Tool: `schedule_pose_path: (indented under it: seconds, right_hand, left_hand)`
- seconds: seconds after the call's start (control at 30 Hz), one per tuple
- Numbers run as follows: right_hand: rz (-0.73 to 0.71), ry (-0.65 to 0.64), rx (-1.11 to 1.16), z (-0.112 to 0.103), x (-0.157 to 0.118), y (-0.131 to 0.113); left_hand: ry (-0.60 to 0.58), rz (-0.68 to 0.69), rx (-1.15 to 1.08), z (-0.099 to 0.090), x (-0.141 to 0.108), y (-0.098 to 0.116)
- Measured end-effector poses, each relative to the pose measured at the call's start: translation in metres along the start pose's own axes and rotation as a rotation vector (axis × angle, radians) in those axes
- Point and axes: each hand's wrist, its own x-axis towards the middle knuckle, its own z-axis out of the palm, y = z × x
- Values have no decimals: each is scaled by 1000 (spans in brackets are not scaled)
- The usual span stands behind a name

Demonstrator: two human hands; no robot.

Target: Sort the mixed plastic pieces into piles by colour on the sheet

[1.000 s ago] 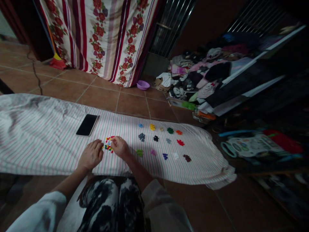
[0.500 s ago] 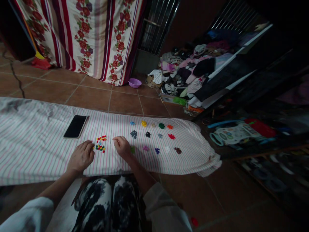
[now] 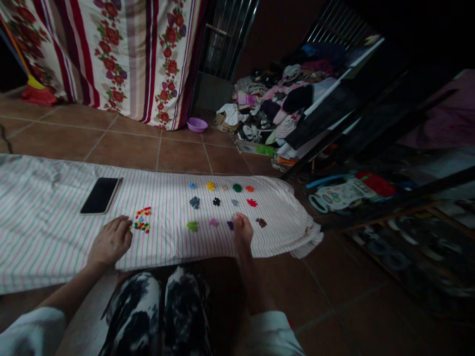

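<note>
My left hand [image 3: 112,240] rests palm down on the striped cloth, fingers curled together, its tips at the left edge of a mixed pile of tiny coloured pieces [image 3: 143,225]. A yellow bit shows by those fingertips. My right hand [image 3: 243,230] is over the front row of sorted piles, fingers pinched; whatever they hold is hidden. It partly covers the dark purple pile [image 3: 230,225]. To its right lies the brown pile [image 3: 261,223], to its left the pink pile [image 3: 213,223] and the lime green pile [image 3: 192,226]. Behind it are the red pile [image 3: 252,202] and grey pile [image 3: 235,202].
A dark-screened tablet [image 3: 99,196] lies left of the mixed pile. More single-colour piles, such as the yellow one [image 3: 210,186], form rows farther back. Beyond the striped cloth [image 3: 163,247] are a purple basin [image 3: 197,125] and heaped clothes [image 3: 274,106] on the tiled floor.
My right hand has moved right, from beside the mixed pile to the front row's right part, uncovering the lime green pile. My left hand stays by the mixed pile. The view has shifted right.
</note>
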Motion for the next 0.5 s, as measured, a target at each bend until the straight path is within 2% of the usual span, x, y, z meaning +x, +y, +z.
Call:
schedule_pose_path:
  seconds: [0.13,0.23,0.33,0.5]
  right_hand:
    - [112,86,-135,-33,5,30]
    - [129,115,-249,-47,8,46]
    - [115,99,-266,-51,12,56]
    - [89,94,-273,-46,20,65]
  left_hand:
    - [3,4,-2,-1,1,0]
    - [-6,5,-1,-1,1,0]
    - [-12,2,-4,-1,1,-1]
    - [-20,-1,-8,-1,0,-1]
